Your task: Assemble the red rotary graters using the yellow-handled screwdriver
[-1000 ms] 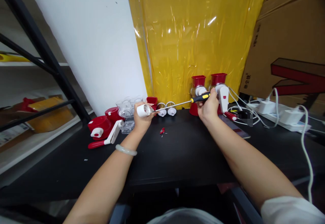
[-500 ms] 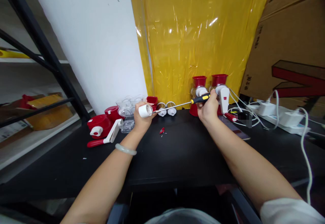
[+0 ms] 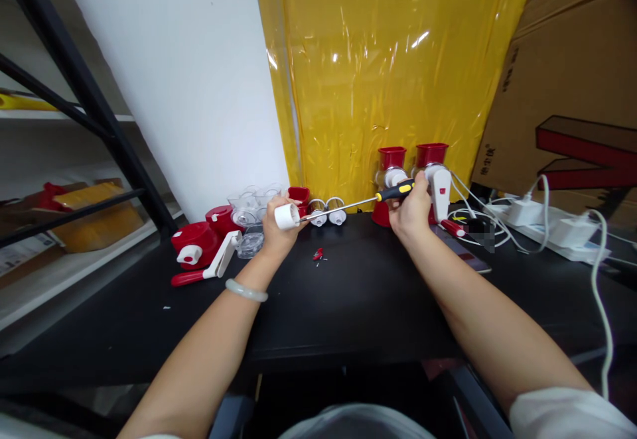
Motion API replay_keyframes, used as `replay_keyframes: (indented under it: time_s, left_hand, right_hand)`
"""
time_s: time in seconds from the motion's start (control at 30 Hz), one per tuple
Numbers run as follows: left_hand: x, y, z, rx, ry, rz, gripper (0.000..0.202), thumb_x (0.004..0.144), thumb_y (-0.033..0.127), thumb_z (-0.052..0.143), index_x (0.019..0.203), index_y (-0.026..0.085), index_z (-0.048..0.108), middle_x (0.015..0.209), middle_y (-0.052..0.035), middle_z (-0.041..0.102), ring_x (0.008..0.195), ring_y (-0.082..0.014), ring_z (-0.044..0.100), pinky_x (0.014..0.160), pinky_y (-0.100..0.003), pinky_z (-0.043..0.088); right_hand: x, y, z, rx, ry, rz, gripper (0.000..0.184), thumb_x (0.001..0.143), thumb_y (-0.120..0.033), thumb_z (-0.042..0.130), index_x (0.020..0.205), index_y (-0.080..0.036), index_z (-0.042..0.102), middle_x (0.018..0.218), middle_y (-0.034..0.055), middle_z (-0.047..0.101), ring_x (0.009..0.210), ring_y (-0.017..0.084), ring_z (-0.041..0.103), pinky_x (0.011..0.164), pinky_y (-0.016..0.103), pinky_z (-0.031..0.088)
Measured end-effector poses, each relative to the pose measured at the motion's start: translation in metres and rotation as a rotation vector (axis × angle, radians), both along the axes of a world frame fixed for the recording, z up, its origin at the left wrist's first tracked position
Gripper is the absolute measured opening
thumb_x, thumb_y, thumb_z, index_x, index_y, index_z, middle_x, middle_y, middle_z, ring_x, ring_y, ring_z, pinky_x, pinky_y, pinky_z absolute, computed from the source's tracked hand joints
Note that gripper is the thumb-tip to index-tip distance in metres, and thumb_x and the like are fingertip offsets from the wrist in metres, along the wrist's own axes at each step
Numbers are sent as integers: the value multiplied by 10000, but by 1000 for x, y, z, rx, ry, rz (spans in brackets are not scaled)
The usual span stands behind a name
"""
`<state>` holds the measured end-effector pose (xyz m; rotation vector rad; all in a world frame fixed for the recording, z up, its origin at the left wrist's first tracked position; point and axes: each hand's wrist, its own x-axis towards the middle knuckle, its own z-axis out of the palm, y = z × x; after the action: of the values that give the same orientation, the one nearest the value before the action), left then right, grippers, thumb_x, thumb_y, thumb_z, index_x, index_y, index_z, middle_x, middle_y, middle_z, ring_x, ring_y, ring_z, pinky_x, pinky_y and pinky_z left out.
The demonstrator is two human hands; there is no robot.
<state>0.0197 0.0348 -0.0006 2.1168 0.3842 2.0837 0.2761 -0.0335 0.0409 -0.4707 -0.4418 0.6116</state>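
My left hand (image 3: 277, 230) is closed around a white plastic cylinder (image 3: 285, 217), its open end turned to the right. In my right hand (image 3: 411, 210) is a screwdriver (image 3: 397, 191) with a black and yellow handle, held level. Its long metal shaft runs left, and the tip reaches the cylinder's opening; whether it sits on a screw there is too small to tell. On the black table (image 3: 348, 306) below lie small red pieces (image 3: 318, 253) with tiny screw-like bits beside them. Two white-ended drums (image 3: 337, 212) stand behind the shaft.
Red grinder bases (image 3: 196, 245), a red-handled crank (image 3: 219, 260) and clear plastic parts (image 3: 249, 243) sit at the left. Two red and white rotary graters (image 3: 430, 155) stand at the back right. White cables and a power strip (image 3: 572, 247) lie farther right, near a dark phone-like slab (image 3: 465, 253).
Both hands keep nearly the same place and grip. The cylinder and screwdriver have shifted only very slightly to the right, along with a small shift of the whole view.
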Motion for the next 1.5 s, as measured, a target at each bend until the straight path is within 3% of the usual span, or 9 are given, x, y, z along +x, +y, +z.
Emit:
replay_keyframes:
  time_s: [0.2, 0.37, 0.6, 0.87, 1.07, 1.23, 1.37, 1.5]
  left_hand:
    - [-2, 0, -3, -43, 37, 78, 501, 647, 293, 847, 1001, 245, 495, 903, -11, 644, 860, -197, 672, 822, -364, 538]
    - [-4, 2, -6, -141, 58, 160, 547, 623, 318, 854, 1031, 226, 500, 902, -21, 640, 786, -182, 656, 754, -333, 534]
    - [-4, -2, -5, -195, 125, 171, 569, 666, 450, 829, 1039, 215, 469, 816, -10, 626, 702, -180, 647, 643, -301, 513]
    - [-5, -8, 2, -149, 209, 287, 611, 699, 604, 765, 1042, 193, 471, 759, 4, 591, 618, -161, 589, 564, -278, 447]
    - [-7, -6, 2, -164, 308, 243, 560, 772, 633, 680, 1047, 187, 483, 748, -3, 590, 635, -179, 584, 594, -295, 434]
    - [-7, -3, 0, -160, 328, 187, 520, 842, 655, 576, 1038, 179, 505, 770, -38, 619, 655, -196, 607, 621, -314, 454]
    - [-7, -2, -3, -218, 325, 142, 527, 861, 671, 535, 1037, 176, 512, 723, -23, 619, 626, -189, 627, 636, -317, 480]
    - [-5, -2, -4, -329, 310, 52, 524, 896, 676, 471, 1056, 179, 512, 633, 7, 591, 514, -166, 611, 550, -295, 509]
  right_hand:
    - [1, 1, 0, -15, -5, -7, 391, 840, -539, 599, 724, -218, 410, 537, -104, 414, 352, 31, 353, 303, 156, 271]
    - [2, 3, -2, -15, 0, -20, 384, 845, -532, 592, 730, -222, 397, 538, -111, 407, 343, 33, 338, 306, 163, 264]
    - [4, 5, -4, -35, -18, -50, 349, 863, -506, 569, 742, -225, 400, 539, -112, 405, 335, 34, 338, 300, 161, 270]
    - [7, 8, -11, -105, -94, -115, 343, 860, -526, 555, 753, -227, 425, 551, -109, 407, 350, 39, 376, 298, 154, 294]
    - [14, 15, -15, -145, -143, -130, 320, 868, -534, 509, 788, -226, 472, 556, -96, 480, 359, 62, 445, 300, 167, 304]
    - [15, 16, -16, -169, -78, -38, 396, 872, -610, 438, 781, -226, 475, 512, -78, 485, 364, 100, 497, 305, 189, 330]
    - [16, 15, -15, -157, -20, 47, 376, 916, -499, 336, 756, -207, 512, 504, -50, 495, 367, 108, 497, 321, 203, 357]
    - [18, 17, -16, -157, -25, 43, 310, 888, -406, 375, 753, -190, 552, 531, -38, 518, 365, 104, 496, 331, 208, 370]
